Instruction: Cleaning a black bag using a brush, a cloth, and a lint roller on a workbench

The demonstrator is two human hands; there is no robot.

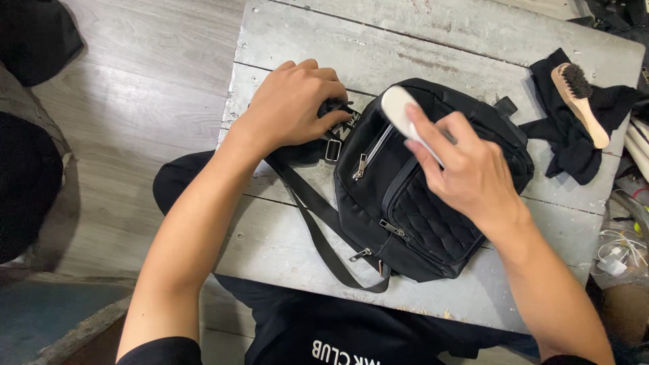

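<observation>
- The bag point(419, 203), black with silver zips and a quilted front pocket, lies flat on the surface point(433, 40), a board of worn, whitewashed planks.
- It sits near the middle of the board, tilted so its top points up and to the left.
- The left hand point(294, 101) is closed around the bunched strap end at the bag's top left corner, fingers curled over it and pressing it down on the planks.
- The strap point(318, 230), black webbing, runs from under that hand down past the bag's left side and loops back to its lower edge.
- The right hand point(466, 169) grips a white brush point(399, 111); the fingers wrap its back, and its rounded end sticks out past the fingertips.
- The white brush rests against the bag's upper panel, just above the long silver zip.
- Its bristles are hidden under the hand, so I cannot tell how they meet the fabric.
- At the right end of the surface, well apart from the bag, lies a crumpled black cloth point(571, 138).
- A wooden brush point(581, 101) with dark bristles lies on that cloth, bristles facing up.
- Pale cables point(618, 253) lie off the board's right edge.
</observation>
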